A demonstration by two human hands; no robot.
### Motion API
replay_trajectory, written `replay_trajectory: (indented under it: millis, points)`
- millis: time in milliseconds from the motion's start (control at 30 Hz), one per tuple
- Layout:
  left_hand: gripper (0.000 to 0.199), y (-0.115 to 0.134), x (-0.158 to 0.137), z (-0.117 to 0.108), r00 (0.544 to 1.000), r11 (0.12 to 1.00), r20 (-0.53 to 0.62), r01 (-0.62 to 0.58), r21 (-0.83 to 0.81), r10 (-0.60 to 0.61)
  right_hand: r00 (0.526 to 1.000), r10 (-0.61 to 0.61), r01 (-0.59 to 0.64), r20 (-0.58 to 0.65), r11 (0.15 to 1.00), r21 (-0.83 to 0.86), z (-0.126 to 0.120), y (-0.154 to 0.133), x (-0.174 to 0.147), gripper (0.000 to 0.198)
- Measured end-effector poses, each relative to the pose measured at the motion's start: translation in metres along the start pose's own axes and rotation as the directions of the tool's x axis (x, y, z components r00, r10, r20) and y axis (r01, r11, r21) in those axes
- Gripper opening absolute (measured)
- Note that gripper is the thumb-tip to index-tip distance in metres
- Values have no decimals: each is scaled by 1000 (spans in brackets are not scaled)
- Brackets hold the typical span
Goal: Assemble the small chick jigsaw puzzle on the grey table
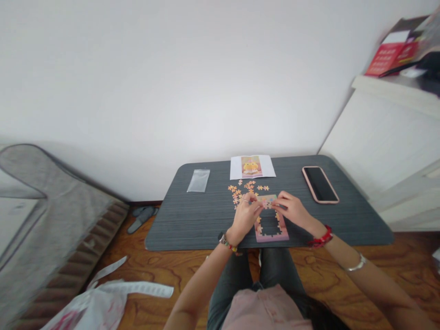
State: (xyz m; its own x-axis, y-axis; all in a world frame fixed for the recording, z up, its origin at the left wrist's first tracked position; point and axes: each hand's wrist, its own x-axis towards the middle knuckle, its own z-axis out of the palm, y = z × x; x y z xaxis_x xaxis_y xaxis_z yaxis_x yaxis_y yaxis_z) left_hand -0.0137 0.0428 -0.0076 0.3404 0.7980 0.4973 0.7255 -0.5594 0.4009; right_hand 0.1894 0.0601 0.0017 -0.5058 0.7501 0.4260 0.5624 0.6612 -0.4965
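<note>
A partly joined jigsaw puzzle [271, 238] lies near the table's front edge, its pieces forming a pinkish border around an open middle. My left hand [244, 216] pinches at the upper left of this border, thumb and fingertips close together. From the other side, my right hand [291, 209] has its fingertips closed on the upper right part. Between the two hands shows the joined top section, in pale and greenish colours. Exactly which piece lies under each fingertip is too small to tell. Loose orange puzzle pieces [237, 195] are scattered just beyond my left hand.
Behind the pieces lies a white reference sheet [269, 166] with a printed yellow picture. A clear plastic bag [198, 180] is at the table's left, a phone [320, 184] at its right. The dark table [192, 220] stands against a white wall, with a white cabinet [395, 151] alongside.
</note>
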Motion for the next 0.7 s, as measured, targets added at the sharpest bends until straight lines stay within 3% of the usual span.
replay_trajectory:
  millis: [300, 567, 700]
  points:
    - [8, -4, 24, 8, 998, 998, 30, -59, 18, 58, 1000, -3, 3, 2, 999, -46, 3, 25, 7, 19]
    - [10, -12, 43, -10, 965, 995, -243, -88, 46, 97, 984, -115, 91, -133, 981, -170, -18, 8, 43, 19]
    - [10, -19, 47, -19, 950, 991, -284, -111, 72, 127, 977, -152, 123, -151, 975, -183, -17, 3, 55, 20]
